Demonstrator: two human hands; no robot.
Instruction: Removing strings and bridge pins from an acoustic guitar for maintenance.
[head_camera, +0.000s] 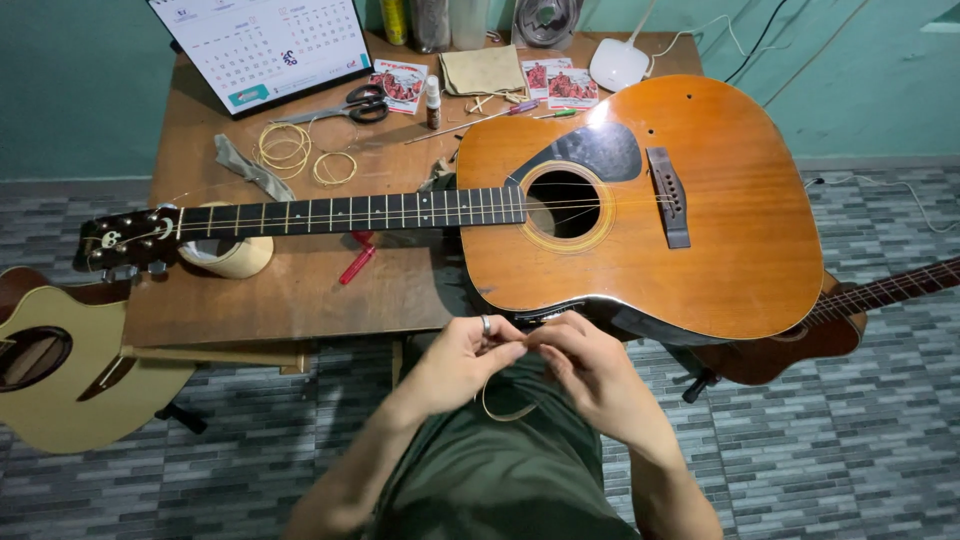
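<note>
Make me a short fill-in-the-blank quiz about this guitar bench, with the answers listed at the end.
1. Both hands, left hand and right hand, hold a coiled guitar ____ over the lap.
2. The acoustic guitar lies on a wooden ____.
3. The guitar's headstock rests over a roll of ____.
4. The scissors lie just below a desk ____.

Missing words: string; table; tape; calendar

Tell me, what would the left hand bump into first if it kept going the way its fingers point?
Probably the right hand: the left hand points straight at it, fingertips nearly meeting around a looped string.
</note>
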